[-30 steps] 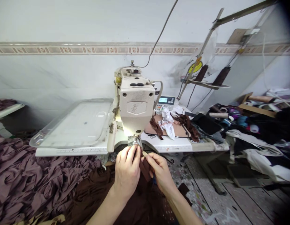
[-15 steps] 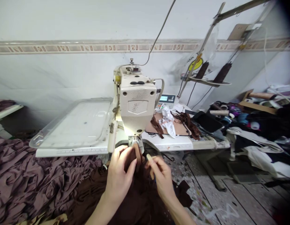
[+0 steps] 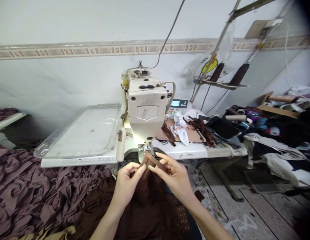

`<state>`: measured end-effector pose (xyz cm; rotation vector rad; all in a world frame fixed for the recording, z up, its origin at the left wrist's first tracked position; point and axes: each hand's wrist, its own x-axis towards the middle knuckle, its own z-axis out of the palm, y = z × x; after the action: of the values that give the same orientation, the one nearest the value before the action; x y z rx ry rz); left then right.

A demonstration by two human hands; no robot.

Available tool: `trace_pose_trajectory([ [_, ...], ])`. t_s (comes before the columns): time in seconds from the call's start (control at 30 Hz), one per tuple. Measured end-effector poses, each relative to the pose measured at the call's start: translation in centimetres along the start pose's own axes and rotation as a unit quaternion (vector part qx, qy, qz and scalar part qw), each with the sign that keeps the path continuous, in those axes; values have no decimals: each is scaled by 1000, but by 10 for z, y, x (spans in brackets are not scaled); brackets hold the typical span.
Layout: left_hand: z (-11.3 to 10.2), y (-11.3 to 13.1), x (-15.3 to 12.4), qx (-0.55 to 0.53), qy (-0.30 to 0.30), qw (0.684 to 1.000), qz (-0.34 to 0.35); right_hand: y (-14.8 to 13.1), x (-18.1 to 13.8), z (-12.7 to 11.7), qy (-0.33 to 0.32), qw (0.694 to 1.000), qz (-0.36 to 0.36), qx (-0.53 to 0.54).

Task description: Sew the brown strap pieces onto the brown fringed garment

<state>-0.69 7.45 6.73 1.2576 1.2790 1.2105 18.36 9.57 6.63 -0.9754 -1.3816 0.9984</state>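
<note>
A white sewing machine [image 3: 147, 110] faces me, its lit needle area above a narrow metal arm. Dark brown fabric [image 3: 147, 200] hangs from under the presser foot [image 3: 144, 147] down over my lap. My left hand [image 3: 128, 180] pinches the fabric's edge between thumb and forefinger, just in front of the foot. A lighter brown strip [image 3: 155, 160] runs from the foot to the right. My right hand [image 3: 176, 173] has its thumb and fingers on this strip, close to the left hand. The needle tip is too small to make out.
A clear plastic lid [image 3: 82, 133] lies on the table to the left. Purple-brown fabric [image 3: 44, 190] is heaped below it. White and brown scraps [image 3: 181, 128] lie right of the machine, near a control panel [image 3: 178, 104]. Thread cones [image 3: 238, 75] stand on a rack.
My right hand has moved up and left to the strip, which now slants to the right instead of hanging down. The left hand has lowered slightly, still pinching the fabric.
</note>
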Motion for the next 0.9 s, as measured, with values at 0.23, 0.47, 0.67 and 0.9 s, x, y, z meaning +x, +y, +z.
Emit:
trace_pose_trajectory([
  [0.23,8,13,-34,70,-60,994,50,-30,15,-29,-34,988,-110,-100],
  [0.47,11,11,-15,18,-113,993,0,1,43,-17,-75,995,49,-46],
  [0.67,8,9,-10,235,64,957,155,22,72,-9,-35,997,12,-65],
  [0.9,16,-2,-21,410,67,827,380,28,97,-10,-61,992,-37,-109],
])
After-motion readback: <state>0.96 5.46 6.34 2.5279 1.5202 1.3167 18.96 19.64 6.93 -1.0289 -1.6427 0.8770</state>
